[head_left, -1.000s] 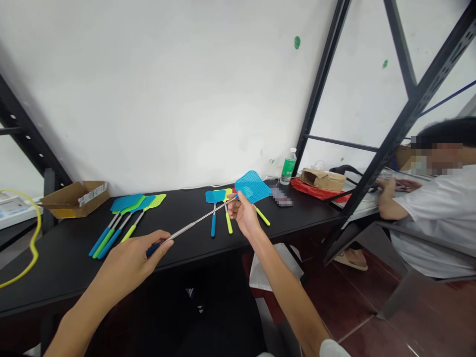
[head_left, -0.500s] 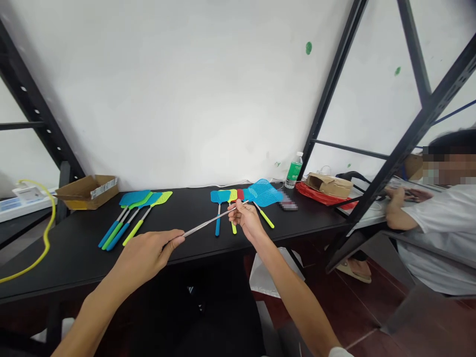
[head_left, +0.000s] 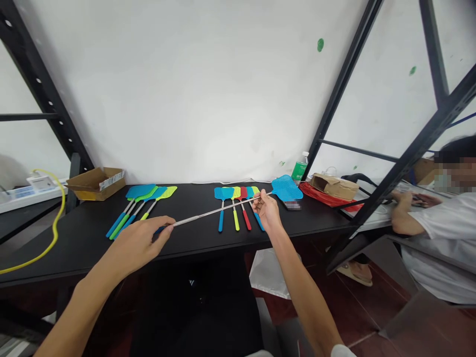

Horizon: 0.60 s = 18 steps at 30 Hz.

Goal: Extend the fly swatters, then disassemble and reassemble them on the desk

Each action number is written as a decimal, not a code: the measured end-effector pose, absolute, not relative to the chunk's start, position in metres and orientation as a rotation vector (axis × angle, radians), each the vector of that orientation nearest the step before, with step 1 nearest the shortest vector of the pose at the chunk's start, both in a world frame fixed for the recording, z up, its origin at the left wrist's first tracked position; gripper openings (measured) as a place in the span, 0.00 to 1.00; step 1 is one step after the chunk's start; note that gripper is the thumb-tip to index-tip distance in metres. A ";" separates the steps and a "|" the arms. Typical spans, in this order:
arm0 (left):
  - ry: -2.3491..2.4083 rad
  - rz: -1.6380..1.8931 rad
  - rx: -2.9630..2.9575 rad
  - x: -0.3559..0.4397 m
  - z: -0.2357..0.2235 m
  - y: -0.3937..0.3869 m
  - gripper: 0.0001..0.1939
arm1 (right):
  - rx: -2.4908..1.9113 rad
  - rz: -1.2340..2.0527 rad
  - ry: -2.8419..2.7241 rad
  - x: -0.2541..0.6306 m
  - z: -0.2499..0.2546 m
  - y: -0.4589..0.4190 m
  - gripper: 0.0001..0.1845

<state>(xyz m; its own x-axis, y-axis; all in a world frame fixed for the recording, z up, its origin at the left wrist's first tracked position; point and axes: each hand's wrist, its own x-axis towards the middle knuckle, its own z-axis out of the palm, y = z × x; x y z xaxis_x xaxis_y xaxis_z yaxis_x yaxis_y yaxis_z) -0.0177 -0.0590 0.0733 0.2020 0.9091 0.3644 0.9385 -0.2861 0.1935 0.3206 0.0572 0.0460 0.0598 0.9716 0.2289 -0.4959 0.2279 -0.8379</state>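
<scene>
A blue fly swatter (head_left: 287, 189) with a long metal telescopic rod is stretched between my two hands above the table. My left hand (head_left: 148, 240) is closed round its handle, which is mostly hidden in the palm. Near the swatter's head, my right hand (head_left: 267, 207) pinches the rod. Behind and below the rod lies a row of several fly swatters with short rods, among them a red one (head_left: 245, 213) and a yellow-green one (head_left: 236, 215). At the left, another group of blue and green fly swatters (head_left: 139, 192) lies overlapping.
On the black table (head_left: 197, 235) stand an open cardboard box (head_left: 97, 184) at the left and a green-labelled bottle (head_left: 300, 167) at the back right. A red bag (head_left: 316, 194) lies under another carton. A yellow cable (head_left: 55, 228) crosses the left. A person (head_left: 442, 223) sits at the right.
My hands have moved farther apart, and the rod between them shows longer. The swatter's head has moved right with my right hand, uncovering the red swatter's handle. The view has shifted slightly.
</scene>
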 end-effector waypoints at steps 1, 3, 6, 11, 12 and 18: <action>-1.829 -0.645 -2.364 -0.015 0.073 -0.060 0.23 | -0.651 1.242 -0.930 0.320 0.046 0.057 0.23; -1.811 -0.648 -2.325 -0.010 0.071 -0.061 0.23 | -0.644 1.245 -0.932 0.318 0.047 0.056 0.23; -1.748 -0.654 -2.237 -0.006 0.068 -0.059 0.23 | -0.647 1.239 -0.927 0.318 0.049 0.055 0.23; -1.665 -0.640 -2.215 -0.006 0.065 -0.055 0.22 | -0.668 1.201 -0.933 0.320 0.051 0.054 0.24; -1.655 -0.649 -2.232 -0.006 0.065 -0.055 0.21 | -0.670 1.194 -0.930 0.320 0.051 0.054 0.24; -1.622 -0.644 -2.294 -0.015 0.065 -0.052 0.22 | -0.687 1.165 -0.889 0.326 0.048 0.059 0.24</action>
